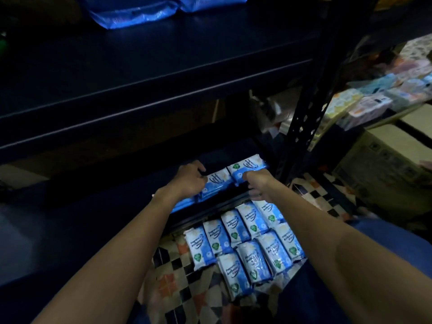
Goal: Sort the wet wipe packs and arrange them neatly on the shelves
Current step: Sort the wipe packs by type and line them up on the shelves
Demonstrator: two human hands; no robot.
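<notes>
Head view: left hand [190, 181] and right hand [256, 183] each grip a wet wipe pack [216, 183] on the low shelf [233, 197]. Placement step; next, align both packs, then fetch floor packs [243, 244] below the grip.

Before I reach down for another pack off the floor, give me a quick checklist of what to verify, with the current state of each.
1. Left hand free to let go: not ok, it grips the left shelf pack.
2. Right hand free: not ok, its fingers curl over the right shelf pack.
3. Both packs lie flat on the lower shelf: ok.
4. The two packs aligned side by side: ok, labels face up, edges touching.
5. Supply left: ok, floor packs lie in two rows on the patterned floor.
6. Room deeper on the shelf: cannot tell, too dark.
</notes>
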